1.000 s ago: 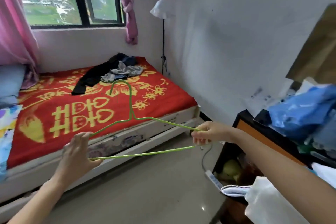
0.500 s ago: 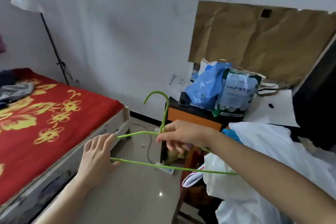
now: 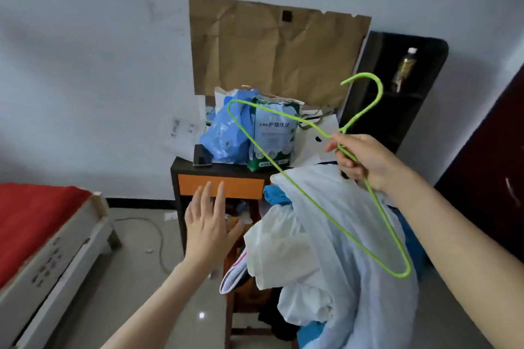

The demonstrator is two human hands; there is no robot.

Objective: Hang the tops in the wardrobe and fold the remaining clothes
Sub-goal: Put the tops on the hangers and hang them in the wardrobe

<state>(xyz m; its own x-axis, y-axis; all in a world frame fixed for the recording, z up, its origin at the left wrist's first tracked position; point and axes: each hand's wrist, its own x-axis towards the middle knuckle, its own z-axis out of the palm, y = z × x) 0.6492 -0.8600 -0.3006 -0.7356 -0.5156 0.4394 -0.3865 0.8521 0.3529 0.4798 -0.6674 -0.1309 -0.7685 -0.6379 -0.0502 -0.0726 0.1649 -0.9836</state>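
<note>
My right hand (image 3: 361, 160) grips a green wire hanger (image 3: 317, 208) near its neck, hook pointing up and to the right. The hanger hangs tilted over a heap of white and pale blue clothes (image 3: 320, 258) piled on a chair at the lower middle. My left hand (image 3: 209, 224) is open with fingers spread, in front of the orange drawer, a short way left of the heap and touching nothing.
A dark side table with an orange drawer (image 3: 221, 186) carries a blue plastic bag (image 3: 224, 133) and a green-white pack (image 3: 273, 136). Brown paper (image 3: 278, 51) covers the wall behind. The red-covered bed (image 3: 34, 224) is at left, a dark shelf (image 3: 397, 93) and dark door (image 3: 493, 164) at right.
My view has swung right from the bed to the table and clothes heap. My left hand has let go of the hanger; the right hand has lifted it and tilted it up.
</note>
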